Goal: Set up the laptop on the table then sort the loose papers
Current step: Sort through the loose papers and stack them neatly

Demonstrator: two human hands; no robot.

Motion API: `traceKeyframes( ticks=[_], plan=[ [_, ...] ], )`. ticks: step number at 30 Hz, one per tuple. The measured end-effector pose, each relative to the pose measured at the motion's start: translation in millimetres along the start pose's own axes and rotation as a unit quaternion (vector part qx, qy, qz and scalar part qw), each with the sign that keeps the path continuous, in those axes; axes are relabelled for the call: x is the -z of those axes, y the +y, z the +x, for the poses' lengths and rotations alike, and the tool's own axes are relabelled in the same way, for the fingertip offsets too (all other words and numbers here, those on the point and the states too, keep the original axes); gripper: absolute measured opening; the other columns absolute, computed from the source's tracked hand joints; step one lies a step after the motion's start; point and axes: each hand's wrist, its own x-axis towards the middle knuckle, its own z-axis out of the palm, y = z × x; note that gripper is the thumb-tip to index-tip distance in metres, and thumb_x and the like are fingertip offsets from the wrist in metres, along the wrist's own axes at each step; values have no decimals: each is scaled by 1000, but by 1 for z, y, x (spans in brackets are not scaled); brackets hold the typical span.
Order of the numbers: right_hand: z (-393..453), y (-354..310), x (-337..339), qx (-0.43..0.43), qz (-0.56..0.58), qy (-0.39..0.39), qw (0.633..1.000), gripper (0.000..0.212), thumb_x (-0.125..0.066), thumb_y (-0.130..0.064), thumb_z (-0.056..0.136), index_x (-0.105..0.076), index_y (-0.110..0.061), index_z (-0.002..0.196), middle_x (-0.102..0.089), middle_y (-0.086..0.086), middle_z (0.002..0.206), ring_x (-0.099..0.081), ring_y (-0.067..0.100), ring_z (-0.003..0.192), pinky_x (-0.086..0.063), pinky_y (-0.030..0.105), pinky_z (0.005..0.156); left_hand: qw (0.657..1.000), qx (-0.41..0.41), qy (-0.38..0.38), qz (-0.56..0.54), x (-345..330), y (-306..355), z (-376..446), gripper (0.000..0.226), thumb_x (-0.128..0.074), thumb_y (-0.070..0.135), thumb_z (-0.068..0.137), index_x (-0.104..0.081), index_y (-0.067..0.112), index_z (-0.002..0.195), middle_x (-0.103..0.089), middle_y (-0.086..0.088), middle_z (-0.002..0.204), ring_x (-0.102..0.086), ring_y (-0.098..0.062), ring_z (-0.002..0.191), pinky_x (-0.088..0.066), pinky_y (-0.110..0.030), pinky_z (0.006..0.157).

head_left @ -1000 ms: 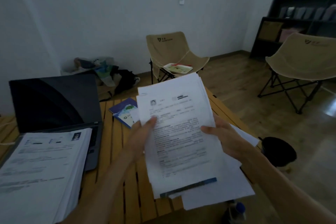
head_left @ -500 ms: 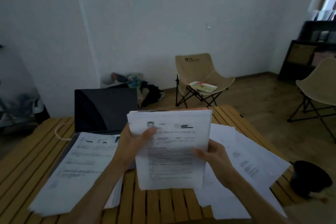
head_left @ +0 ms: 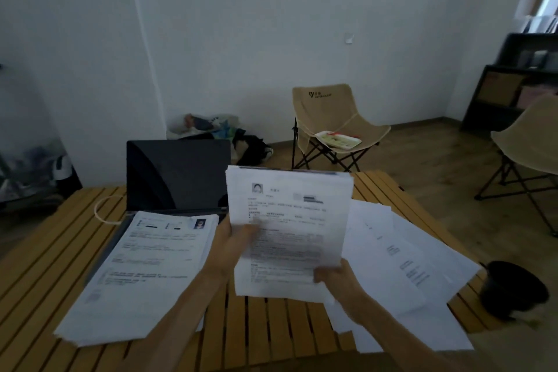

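Papers (head_left: pixel 290 229) between both hands, above table (head_left: pixel 39 275)

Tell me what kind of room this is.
Probably a casual home or small office workspace: a wooden slatted table holds an open laptop and stacks of printed papers, with beige folding camp chairs on a wood floor and a dark shelf unit against the wall.

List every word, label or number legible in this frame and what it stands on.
Beige folding chair: a dark logo mark with a line of print on the backrest, too small to read.
Held stack of papers: printed lines and a small photo, blurred.
Paper stack on the laptop: print blurred.
Loose sheets: print unreadable.
Nothing is legible.
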Motion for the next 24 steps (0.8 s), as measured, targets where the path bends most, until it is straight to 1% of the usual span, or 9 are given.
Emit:
traceKeyframes(
  ticks=[3,6,8,10,12,14,16,19,24],
  plan=[
    [7,-11,-2,-12,27,35,999,27,-57,8,72,-75,-8,85,-75,3,89,-66,23,92,-54,29,71,998,-21,19,50,2,5,8,34,-57,-4,93,-69,21,113,-74,6,107,-69,-13,100,-56,-29,83],
    [12,-24,11,-63,0,-69,996,36,-51,7,79,-69,-2,109,-74,4,107,-67,24,101,-58,31,74,993,34,40,106,21,-5,27,40,-54,-6,94,-69,31,98,-73,6,104,-68,-14,94,-52,-26,74],
    [15,-23,25,-114,-92,-126,981,27,-50,-1,89,-63,4,113,-71,10,112,-68,25,99,-61,33,77,979,124,53,150,36,-29,32,34,-53,-7,92,-69,24,97,-70,-5,110,-66,-22,93,-51,-30,77],
    [23,-13,44,-115,-247,-56,960,22,-55,-13,93,-67,-2,108,-72,12,107,-71,23,90,-61,37,79,956,200,49,210,38,-55,26,30,-51,-8,91,-66,12,108,-66,-10,110,-63,-25,88,-49,-34,81],
    [34,0,68,-101,-403,115,902,28,-61,-24,89,-65,-14,115,-68,8,116,-66,23,100,-57,39,88,945,215,43,241,33,-72,14,36,-50,-8,92,-61,15,116,-62,-5,99,-57,-16,79,-46,-31,79],
    [39,13,91,-143,-479,195,844,58,-67,-43,85,-49,-16,133,-53,10,134,-51,29,122,-46,44,101,943,205,58,254,31,-78,9,33,-50,-6,92,-61,19,111,-61,-1,92,-55,-14,77,-45,-29,77],
    [45,22,112,-212,-502,195,815,88,-72,-61,76,-37,-12,139,-42,13,142,-40,34,133,-36,53,107,934,198,83,286,36,-82,15,25,-52,-1,90,-65,14,105,-66,-9,97,-59,-22,81,-48,-30,76],
    [60,30,135,-238,-474,172,830,107,-78,-71,58,-40,-9,137,-47,13,139,-46,35,129,-42,54,106,918,200,119,321,40,-85,17,14,-58,6,88,-67,8,99,-67,-11,95,-59,-21,76,-43,-23,58],
    [67,28,145,-234,-404,162,869,78,-85,-46,70,-52,-6,129,-58,15,130,-57,33,119,-51,48,100,910,232,117,323,41,-91,12,16,-59,7,86,-68,7,99,-68,-12,93,-61,-23,78,-45,-24,59]
  ],
)
